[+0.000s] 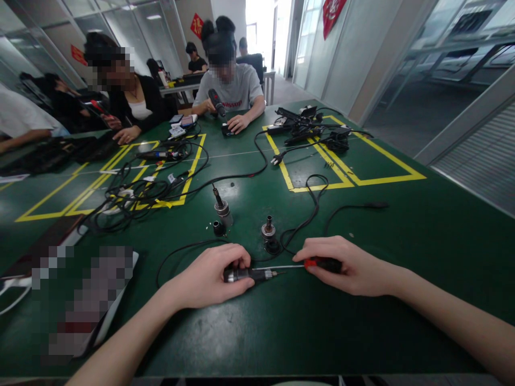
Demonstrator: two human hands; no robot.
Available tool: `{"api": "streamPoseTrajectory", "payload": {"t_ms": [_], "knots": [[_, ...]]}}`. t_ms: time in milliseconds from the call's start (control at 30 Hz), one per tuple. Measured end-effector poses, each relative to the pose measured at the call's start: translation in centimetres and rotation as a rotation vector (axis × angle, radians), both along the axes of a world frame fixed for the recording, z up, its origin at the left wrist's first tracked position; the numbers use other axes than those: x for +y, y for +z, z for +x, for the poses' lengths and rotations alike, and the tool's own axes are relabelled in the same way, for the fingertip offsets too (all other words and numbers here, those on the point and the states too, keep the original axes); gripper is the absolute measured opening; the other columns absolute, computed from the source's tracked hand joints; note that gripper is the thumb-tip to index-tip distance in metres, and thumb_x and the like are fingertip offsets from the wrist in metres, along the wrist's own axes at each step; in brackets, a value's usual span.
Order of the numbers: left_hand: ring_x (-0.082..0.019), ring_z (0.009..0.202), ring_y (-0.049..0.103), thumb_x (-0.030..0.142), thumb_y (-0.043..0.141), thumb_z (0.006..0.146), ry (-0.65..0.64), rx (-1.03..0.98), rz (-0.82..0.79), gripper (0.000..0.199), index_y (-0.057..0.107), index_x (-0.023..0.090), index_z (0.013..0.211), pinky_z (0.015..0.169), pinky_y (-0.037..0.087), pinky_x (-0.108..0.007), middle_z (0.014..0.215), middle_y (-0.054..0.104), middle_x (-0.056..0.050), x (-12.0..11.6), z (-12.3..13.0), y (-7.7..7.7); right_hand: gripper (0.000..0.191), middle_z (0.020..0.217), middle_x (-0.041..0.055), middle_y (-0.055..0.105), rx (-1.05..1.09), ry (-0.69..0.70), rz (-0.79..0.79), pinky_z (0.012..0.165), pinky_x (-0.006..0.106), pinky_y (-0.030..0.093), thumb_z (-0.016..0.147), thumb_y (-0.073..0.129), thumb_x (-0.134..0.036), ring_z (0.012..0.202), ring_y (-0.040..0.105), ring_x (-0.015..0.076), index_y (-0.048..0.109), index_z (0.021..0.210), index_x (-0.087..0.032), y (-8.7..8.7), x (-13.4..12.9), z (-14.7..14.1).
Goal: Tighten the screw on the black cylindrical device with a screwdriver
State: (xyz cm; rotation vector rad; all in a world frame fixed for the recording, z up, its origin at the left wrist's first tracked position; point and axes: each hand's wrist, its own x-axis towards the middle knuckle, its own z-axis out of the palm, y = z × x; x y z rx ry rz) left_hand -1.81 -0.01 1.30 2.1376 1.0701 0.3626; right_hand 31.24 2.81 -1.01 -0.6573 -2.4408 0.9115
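My left hand [217,273] is closed around a black cylindrical tool body [257,275] with a stepped metal nose and a thin tip pointing right. In my right hand [341,265] is a screwdriver [324,264] with a red and black handle. Its long shaft runs left, just above the tool body's nose; whether its tip touches the body is hard to tell. Beyond my hands, a metal cylinder part [268,229] stands beside a black ring [272,246]. Farther left stand a metal cylinder with a dark shaft [223,210] and a small black collar [218,229].
Black cables [316,209] loop behind my hands. Tangled cords [148,187] lie at left, and a heap of black tools [303,126] lies at back right. A phone-like slab [116,300] lies near my left forearm. Across the table, a person [233,86] holds a power drill [216,102].
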Motion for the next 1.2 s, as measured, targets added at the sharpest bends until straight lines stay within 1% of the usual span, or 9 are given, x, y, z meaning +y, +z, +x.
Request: {"api": "streamPoseTrajectory", "payload": {"t_ms": [133, 233, 467, 567, 633, 833, 967, 1067, 1200], "knots": [[-0.016, 0.077, 0.058, 0.029, 0.071, 0.093, 0.003, -0.014, -0.006, 0.009, 0.065, 0.021, 0.094, 0.071, 0.044, -0.027, 0.088, 0.065, 0.001, -0.06, 0.06, -0.02, 0.021, 0.104, 0.0095, 0.077, 0.024, -0.003, -0.017, 0.078, 0.031, 0.057, 0.104, 0.063, -0.017, 0.088, 0.074, 0.0199, 0.075, 0.120, -0.020, -0.04, 0.13, 0.11], [-0.016, 0.080, 0.060, 0.028, 0.071, 0.093, -0.002, -0.016, -0.002, 0.009, 0.069, 0.021, 0.098, 0.072, 0.044, -0.027, 0.091, 0.067, 0.000, -0.07, -0.01, -0.16, 0.022, 0.107, 0.0101, 0.076, 0.019, -0.009, -0.024, 0.079, 0.030, 0.058, 0.103, 0.064, -0.017, 0.092, 0.074, 0.0202, 0.075, 0.122, -0.020, -0.13, 0.15, 0.13], [-0.017, 0.083, 0.063, 0.028, 0.072, 0.095, -0.024, 0.001, 0.002, 0.010, 0.073, 0.020, 0.101, 0.075, 0.045, -0.027, 0.093, 0.068, -0.001, 0.05, -0.03, -0.12, 0.021, 0.099, 0.0080, 0.080, -0.055, -0.030, -0.018, 0.083, 0.030, 0.057, 0.108, 0.058, -0.022, 0.088, 0.076, 0.0197, 0.077, 0.118, -0.018, -0.04, -0.06, -0.09], [-0.017, 0.083, 0.063, 0.027, 0.072, 0.095, -0.021, 0.008, 0.006, 0.009, 0.073, 0.020, 0.101, 0.075, 0.045, -0.027, 0.093, 0.068, -0.001, 0.05, 0.02, -0.10, 0.023, 0.098, 0.0072, 0.080, -0.050, -0.018, -0.028, 0.078, 0.029, 0.056, 0.110, 0.055, -0.021, 0.083, 0.074, 0.0187, 0.077, 0.117, -0.019, -0.02, -0.07, -0.03], [-0.017, 0.083, 0.063, 0.027, 0.072, 0.095, -0.019, 0.010, 0.012, 0.009, 0.073, 0.021, 0.100, 0.075, 0.046, -0.027, 0.093, 0.069, -0.001, 0.04, 0.03, -0.11, 0.022, 0.097, 0.0072, 0.078, -0.030, -0.006, -0.030, 0.076, 0.029, 0.055, 0.109, 0.056, -0.020, 0.082, 0.072, 0.0185, 0.076, 0.119, -0.019, -0.09, 0.00, 0.08], [-0.017, 0.084, 0.064, 0.027, 0.072, 0.095, -0.019, 0.015, 0.023, 0.008, 0.072, 0.021, 0.100, 0.075, 0.047, -0.027, 0.093, 0.069, -0.001, 0.03, 0.00, -0.14, 0.023, 0.110, 0.0111, 0.077, 0.061, -0.008, -0.023, 0.086, 0.033, 0.060, 0.103, 0.067, -0.018, 0.097, 0.075, 0.0213, 0.076, 0.125, -0.019, -0.25, 0.33, 0.39], [-0.018, 0.084, 0.064, 0.028, 0.071, 0.095, -0.024, 0.021, 0.024, 0.009, 0.072, 0.021, 0.101, 0.075, 0.047, -0.028, 0.094, 0.070, -0.001, 0.00, -0.05, -0.14, 0.018, 0.105, 0.0098, 0.079, 0.033, -0.008, -0.063, 0.084, 0.032, 0.060, 0.109, 0.064, -0.027, 0.093, 0.076, 0.0207, 0.078, 0.120, -0.019, -0.19, 0.43, 0.37], [-0.018, 0.084, 0.064, 0.028, 0.072, 0.095, -0.023, 0.019, 0.021, 0.009, 0.072, 0.021, 0.101, 0.075, 0.048, -0.028, 0.094, 0.070, -0.001, 0.00, -0.07, -0.10, 0.026, 0.098, 0.0076, 0.081, -0.007, -0.011, -0.081, 0.079, 0.031, 0.059, 0.115, 0.057, -0.033, 0.086, 0.076, 0.0197, 0.079, 0.117, -0.020, -0.27, 0.43, 0.25], [-0.018, 0.084, 0.064, 0.028, 0.072, 0.094, -0.023, 0.020, 0.018, 0.009, 0.072, 0.021, 0.101, 0.075, 0.047, -0.027, 0.093, 0.069, -0.001, 0.03, -0.04, -0.03, 0.031, 0.095, 0.0075, 0.080, -0.009, -0.023, -0.070, 0.076, 0.029, 0.058, 0.116, 0.049, -0.028, 0.082, 0.075, 0.0181, 0.078, 0.119, -0.018, -0.36, 0.36, 0.14]]}}
